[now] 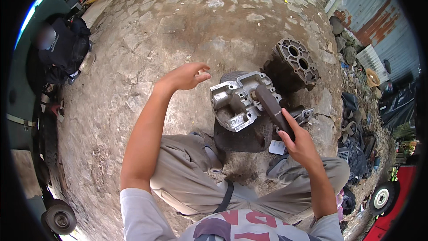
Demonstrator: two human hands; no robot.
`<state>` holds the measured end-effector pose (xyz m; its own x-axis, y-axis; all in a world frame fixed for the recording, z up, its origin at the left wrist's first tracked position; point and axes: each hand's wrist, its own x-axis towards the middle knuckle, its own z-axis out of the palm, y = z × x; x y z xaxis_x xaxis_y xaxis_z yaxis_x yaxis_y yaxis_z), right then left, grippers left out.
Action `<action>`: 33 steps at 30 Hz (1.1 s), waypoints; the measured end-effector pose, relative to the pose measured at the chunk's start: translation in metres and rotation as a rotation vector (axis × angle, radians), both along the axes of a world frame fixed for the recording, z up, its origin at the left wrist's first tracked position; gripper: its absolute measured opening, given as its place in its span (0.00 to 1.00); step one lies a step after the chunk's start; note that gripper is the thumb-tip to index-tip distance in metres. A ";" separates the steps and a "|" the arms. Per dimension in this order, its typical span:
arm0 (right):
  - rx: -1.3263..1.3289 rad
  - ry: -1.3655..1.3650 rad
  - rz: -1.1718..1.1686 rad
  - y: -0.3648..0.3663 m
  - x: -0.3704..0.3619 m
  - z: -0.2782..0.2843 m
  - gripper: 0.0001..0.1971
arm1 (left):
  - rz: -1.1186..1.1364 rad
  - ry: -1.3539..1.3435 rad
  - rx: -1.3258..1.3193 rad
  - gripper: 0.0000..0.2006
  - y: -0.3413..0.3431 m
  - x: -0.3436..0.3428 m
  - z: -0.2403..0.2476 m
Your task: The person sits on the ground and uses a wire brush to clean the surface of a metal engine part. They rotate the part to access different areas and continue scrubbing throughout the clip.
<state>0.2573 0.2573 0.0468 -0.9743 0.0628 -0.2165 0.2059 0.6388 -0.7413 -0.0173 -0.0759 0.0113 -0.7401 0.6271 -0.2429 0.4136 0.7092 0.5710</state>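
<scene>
While the left hand (pixel 191 76) hangs in the air left of a silver-grey cast-metal housing (pixel 244 96) with open cavities, its fingers are loosely bent and parted, nothing seen in its grasp. Right hand (pixel 304 145) closed around the near end of a long dark-brown bar-shaped block (pixel 273 107), thumb along one side; far end lies over the housing's right part, contact between them unclear. Housing sits on a dark, textured, round-cornered support (pixel 243 139) in front of the knees. Just beyond, to the right: a dark-grey metal casing (pixel 298 62) with round openings, standing on brown, stone-set ground (pixel 147 53). Far left, a person in dark clothing (pixel 64 49), low down beside a dark-green vehicle (pixel 20 80)
</scene>
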 end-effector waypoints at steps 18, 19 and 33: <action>-0.219 0.046 0.187 -0.021 0.004 -0.008 0.36 | -0.272 -0.129 -0.194 0.25 0.051 0.017 -0.006; -0.191 0.124 0.253 -0.021 0.003 -0.013 0.36 | -0.272 -0.129 -0.185 0.25 0.049 0.019 -0.009; -0.065 0.052 0.199 -0.006 0.004 -0.005 0.38 | -0.247 -0.064 -0.297 0.30 0.056 0.016 -0.002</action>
